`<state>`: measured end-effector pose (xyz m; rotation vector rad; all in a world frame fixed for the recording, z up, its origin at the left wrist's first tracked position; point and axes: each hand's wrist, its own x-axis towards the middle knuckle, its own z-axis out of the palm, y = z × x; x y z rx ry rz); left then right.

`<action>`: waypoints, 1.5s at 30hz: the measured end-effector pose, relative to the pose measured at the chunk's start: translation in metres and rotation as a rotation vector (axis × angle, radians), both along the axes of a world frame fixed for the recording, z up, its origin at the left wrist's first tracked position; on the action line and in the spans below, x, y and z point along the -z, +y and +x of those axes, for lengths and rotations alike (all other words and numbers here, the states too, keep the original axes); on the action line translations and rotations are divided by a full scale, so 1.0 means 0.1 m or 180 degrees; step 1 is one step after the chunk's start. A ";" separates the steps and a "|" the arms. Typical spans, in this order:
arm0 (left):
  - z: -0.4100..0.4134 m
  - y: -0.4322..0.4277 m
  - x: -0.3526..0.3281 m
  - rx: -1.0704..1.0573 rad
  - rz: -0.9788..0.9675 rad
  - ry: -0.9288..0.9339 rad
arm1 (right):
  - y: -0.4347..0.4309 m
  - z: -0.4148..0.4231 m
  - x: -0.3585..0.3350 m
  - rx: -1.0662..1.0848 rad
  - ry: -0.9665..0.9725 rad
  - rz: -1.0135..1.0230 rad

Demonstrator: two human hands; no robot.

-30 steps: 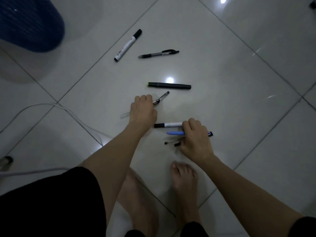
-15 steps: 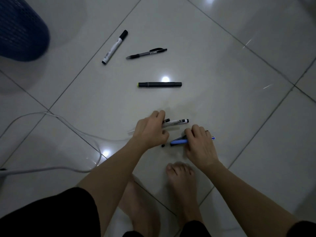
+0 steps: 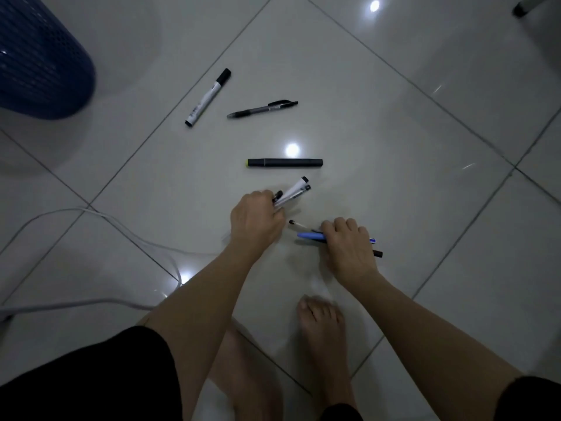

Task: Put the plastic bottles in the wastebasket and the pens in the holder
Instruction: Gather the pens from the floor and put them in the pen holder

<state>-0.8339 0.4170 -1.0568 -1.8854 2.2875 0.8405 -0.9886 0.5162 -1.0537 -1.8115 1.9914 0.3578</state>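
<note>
My left hand (image 3: 254, 218) is closed around a small bunch of pens (image 3: 293, 191), whose tips stick up and to the right above the floor. Just to its right, my right hand (image 3: 349, 246) grips a blue pen (image 3: 311, 236) together with a dark pen (image 3: 378, 254), low over the tile. Three more lie loose on the floor: a dark marker with a yellow-green end (image 3: 284, 162), a black clip pen (image 3: 262, 109), and a white marker with a black cap (image 3: 208, 97). The blue mesh wastebasket (image 3: 39, 62) stands at the far left.
A white cable (image 3: 127, 229) loops across the tiles on the left. My bare feet (image 3: 321, 323) rest just below the hands. A dark furniture leg (image 3: 520, 9) shows at the top right corner. No pen holder or plastic bottle is in view.
My left hand has picked up the clear pen and the white marker and lifted them off the floor. My right hand has closed around the blue and dark pens.
</note>
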 end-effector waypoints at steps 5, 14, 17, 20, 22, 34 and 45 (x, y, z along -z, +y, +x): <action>0.21 -0.38 -0.09 -0.0699 -0.0371 0.0221 | -0.50 0.00 -0.07 0.0051 -0.0034 -0.0367; 0.52 -1.27 -0.01 -0.1190 -0.0750 0.0194 | -1.85 0.27 -0.03 -0.0285 -0.0184 -0.1019; 0.56 -1.53 0.06 -0.1126 -0.0712 0.0057 | -2.19 0.38 0.01 -0.0559 -0.0065 -0.1015; 0.53 -1.71 0.10 -0.0872 -0.0612 0.0005 | -2.38 0.44 0.08 -0.0672 0.0134 -0.1007; 0.51 -1.81 0.14 -0.0737 -0.0522 -0.0054 | -2.44 0.46 0.14 -0.0640 0.0229 -0.1014; 0.54 -1.61 0.01 -0.1313 0.0035 -0.0183 | -2.34 0.45 0.18 -0.0318 0.0243 -0.0484; 0.72 -0.87 -0.20 -0.2065 0.0325 0.0260 | -1.79 0.51 -0.03 -0.0578 0.0372 -0.0366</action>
